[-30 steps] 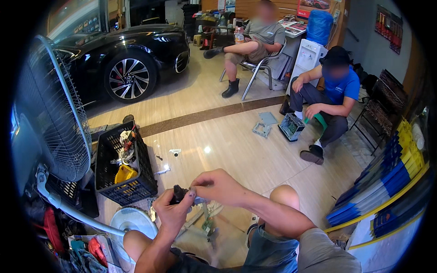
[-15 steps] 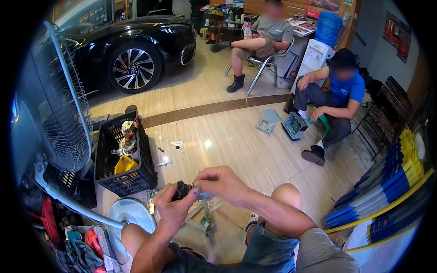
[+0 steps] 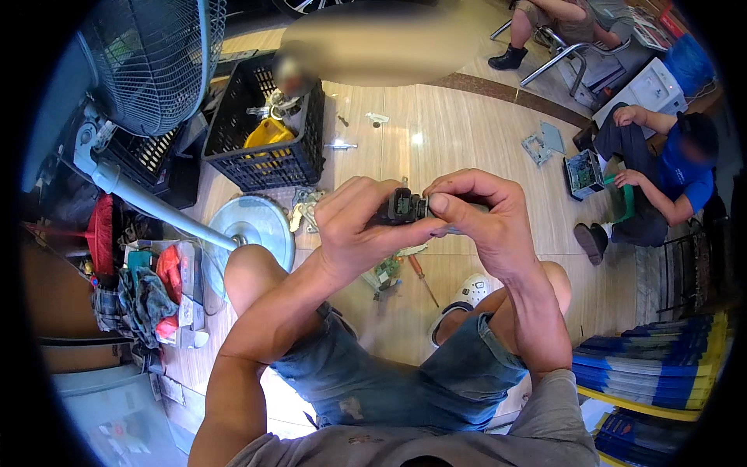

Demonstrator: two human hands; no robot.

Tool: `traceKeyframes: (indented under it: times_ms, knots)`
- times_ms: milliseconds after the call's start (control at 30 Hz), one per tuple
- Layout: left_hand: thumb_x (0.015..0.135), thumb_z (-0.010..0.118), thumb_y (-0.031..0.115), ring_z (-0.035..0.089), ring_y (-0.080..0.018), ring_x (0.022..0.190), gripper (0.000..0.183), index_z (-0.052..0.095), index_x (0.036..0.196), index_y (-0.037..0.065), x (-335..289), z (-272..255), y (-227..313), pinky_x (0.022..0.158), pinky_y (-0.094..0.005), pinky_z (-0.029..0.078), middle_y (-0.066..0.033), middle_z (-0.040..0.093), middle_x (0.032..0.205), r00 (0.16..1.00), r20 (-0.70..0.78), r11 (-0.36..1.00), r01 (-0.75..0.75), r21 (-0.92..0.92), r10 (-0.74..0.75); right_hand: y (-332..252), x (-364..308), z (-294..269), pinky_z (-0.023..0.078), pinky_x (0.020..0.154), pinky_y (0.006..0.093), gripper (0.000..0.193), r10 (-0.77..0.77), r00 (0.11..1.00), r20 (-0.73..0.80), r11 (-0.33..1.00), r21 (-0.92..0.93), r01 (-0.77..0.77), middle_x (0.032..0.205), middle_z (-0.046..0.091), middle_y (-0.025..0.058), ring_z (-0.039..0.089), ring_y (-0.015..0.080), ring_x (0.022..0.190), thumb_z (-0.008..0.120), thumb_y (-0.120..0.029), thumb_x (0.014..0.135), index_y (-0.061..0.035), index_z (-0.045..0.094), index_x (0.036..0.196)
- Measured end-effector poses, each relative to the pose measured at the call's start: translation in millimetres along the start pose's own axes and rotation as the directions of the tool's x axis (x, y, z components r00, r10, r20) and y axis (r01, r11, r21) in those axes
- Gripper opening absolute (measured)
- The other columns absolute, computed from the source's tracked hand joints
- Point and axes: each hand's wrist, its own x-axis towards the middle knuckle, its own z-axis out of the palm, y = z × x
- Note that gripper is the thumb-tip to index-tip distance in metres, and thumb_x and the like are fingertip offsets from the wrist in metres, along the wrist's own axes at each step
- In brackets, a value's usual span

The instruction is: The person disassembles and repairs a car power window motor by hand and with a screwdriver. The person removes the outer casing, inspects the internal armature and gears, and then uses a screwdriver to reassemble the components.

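A small black plastic part with a socket-like connector end is held up in front of me between both hands. My left hand wraps round its left side, thumb stretched along below it. From the right, my right hand pinches its other end between thumb and fingers. What lies inside the right fingers is mostly hidden. Below, on the floor between my feet, lie a green circuit board and a screwdriver with an orange handle.
A black crate with a yellow part stands ahead left, near a standing fan on a round base. A co-worker in blue sits at right beside an open metal box. Stacked blue-yellow packets stand lower right.
The view has tilted down and swung left. Both hands now appear higher and nearer the middle, still on the black part, whose connector end now faces me.
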Motion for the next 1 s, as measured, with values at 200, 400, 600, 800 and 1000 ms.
traceKeyframes:
  times_ms: [200, 400, 600, 800, 1000]
  knots:
    - [0.058, 0.091, 0.035, 0.056, -0.0203, 0.051, 0.048, 0.066, 0.079, 0.001, -0.6, 5.7, -3.8, 0.046, -0.0291, 0.043, -0.0073, 0.058, 0.061, 1.0, -0.002, 1.0, -0.022, -0.006, 0.022, -0.1, -0.2, -4.9, 0.05, 0.071, 0.0239, 0.015, -0.036, 0.999, 0.004, 0.998, -0.059, 0.036, 0.088, 0.068, 0.0055, 0.061, 0.0091, 0.08, 0.069, -0.009, 0.087, 0.0029, 0.067, 0.096]
    - [0.057, 0.092, 0.036, 0.057, -0.0193, 0.052, 0.049, 0.066, 0.08, 0.001, -1.0, 9.2, -8.0, 0.046, -0.0287, 0.043, -0.0066, 0.06, 0.063, 1.0, 0.002, 0.999, -0.011, -0.041, 0.011, -3.9, -1.9, -1.5, 0.05, 0.074, 0.0239, 0.015, -0.063, 0.997, -0.036, 0.991, -0.118, 0.058, 0.088, 0.068, 0.0045, 0.061, 0.0085, 0.082, 0.068, -0.009, 0.086, 0.0025, 0.068, 0.096]
    - [0.055, 0.092, 0.037, 0.059, -0.0186, 0.056, 0.051, 0.066, 0.081, 0.001, -0.2, 7.7, -9.3, 0.05, -0.0271, 0.045, -0.0075, 0.062, 0.067, 1.0, 0.01, 0.99, 0.012, -0.141, -0.011, -9.4, -6.9, 8.3, 0.05, 0.076, 0.0255, 0.013, -0.156, 0.984, -0.086, 0.97, -0.199, 0.137, 0.086, 0.069, 0.0058, 0.062, 0.0094, 0.083, 0.069, -0.007, 0.082, 0.0026, 0.069, 0.091]
    - [0.055, 0.09, 0.042, 0.06, -0.0185, 0.058, 0.055, 0.066, 0.083, 0.001, -1.6, 2.8, -13.4, 0.052, -0.0266, 0.045, -0.0081, 0.063, 0.069, 0.998, 0.049, 0.984, -0.022, -0.175, 0.031, -8.8, -10.6, 13.8, 0.05, 0.076, 0.0272, 0.013, -0.302, 0.948, -0.1, 0.927, -0.264, 0.267, 0.086, 0.069, 0.0094, 0.065, 0.0139, 0.083, 0.068, -0.005, 0.079, 0.0034, 0.069, 0.089]
    - [0.057, 0.088, 0.045, 0.06, -0.0191, 0.061, 0.059, 0.065, 0.082, -0.003, -6.0, 5.1, -13.9, 0.055, -0.0275, 0.046, -0.0089, 0.064, 0.071, 1.0, 0.014, 0.968, 0.006, -0.25, -0.003, -10.1, -12.8, 13.7, 0.051, 0.075, 0.0281, 0.016, -0.328, 0.94, -0.092, 0.917, -0.272, 0.293, 0.086, 0.069, 0.0113, 0.066, 0.0167, 0.082, 0.069, -0.007, 0.078, 0.0044, 0.068, 0.089]
